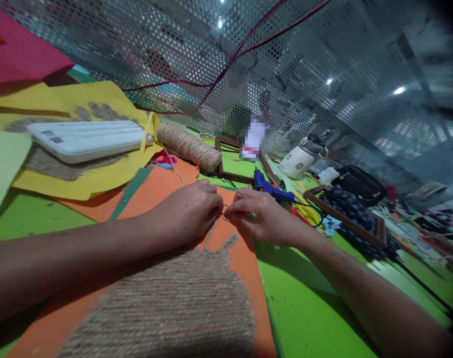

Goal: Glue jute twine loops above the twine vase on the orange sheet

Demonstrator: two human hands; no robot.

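Twine [210, 233] rises in a thin strand from the top edge of a panel of tightly laid cord [174, 308] to the person's two hands, which meet just above it over an orange sheet [244, 263]. The left hand [196, 211] is curled closed, its fingers folded in on the strand, though their tips are partly hidden. The right hand [265, 214] has thumb and forefinger pinched together on a short end of the same strand, close beside the left fingers. A small loop of cord [230, 242] stands out from the panel's upper right corner, below the right hand.

The orange sheet lies on a green tabletop [293, 318]. Beyond the hands, a spool of twine [189, 146] lies on its side, and a blue glue gun [267, 188] lies behind the right hand. To the left, a white flat device [92, 141] rests on a yellow sheet [110, 97]. To the right are a white flask [299, 159], a black pouch [360, 186] and a wooden frame [380, 233] with dark checked cloth [340, 201] showing inside and around it. A perforated metal screen [174, 54] rises behind, with red and black wires [278, 31] running across it.
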